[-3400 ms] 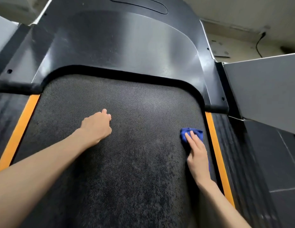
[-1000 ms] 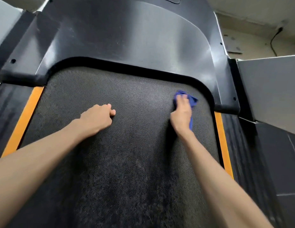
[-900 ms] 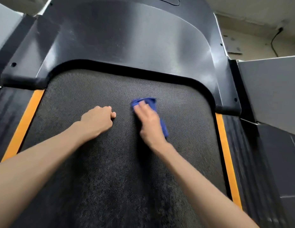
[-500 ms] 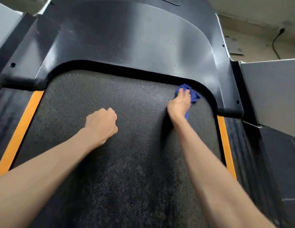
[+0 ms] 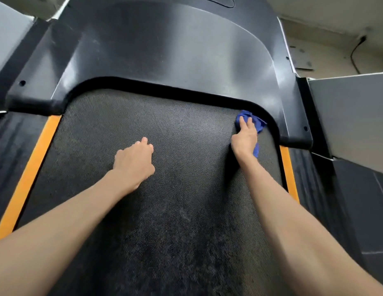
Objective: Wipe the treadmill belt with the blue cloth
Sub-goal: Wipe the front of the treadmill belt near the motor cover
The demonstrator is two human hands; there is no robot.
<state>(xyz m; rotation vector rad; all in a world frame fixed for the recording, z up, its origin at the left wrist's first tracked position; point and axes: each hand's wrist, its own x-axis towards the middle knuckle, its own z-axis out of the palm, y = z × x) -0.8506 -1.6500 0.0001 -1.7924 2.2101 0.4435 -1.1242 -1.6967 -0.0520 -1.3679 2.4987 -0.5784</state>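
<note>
The right hand [image 5: 245, 137] lies flat on the blue cloth [image 5: 254, 120], its fingers [image 5: 242, 122] stretched forward and pressing the cloth down onto the treadmill belt [image 5: 175, 210]. The cloth is bunched under the palm, with folds showing ahead of the fingertips and a small corner showing at the outer side of the wrist. It sits at the far right corner of the belt, right against the curved black lip where the belt runs under the motor cover [image 5: 165, 50]. The left hand [image 5: 134, 161] rests on the belt near its middle, well apart from the right hand, with its fingers curled under and nothing held in it. Both bare forearms reach in from the near edge of the view. The belt is dark and finely textured, with lighter dusty patches towards the near end. An orange stripe [image 5: 28, 174] borders it on the left and another orange stripe [image 5: 290, 174] on the right, each with a black ribbed side rail [image 5: 6, 150] outside it. To the right of the treadmill stands a grey panel [image 5: 353, 116], and behind it a black cable [image 5: 355, 54] hangs on the pale wall.
</note>
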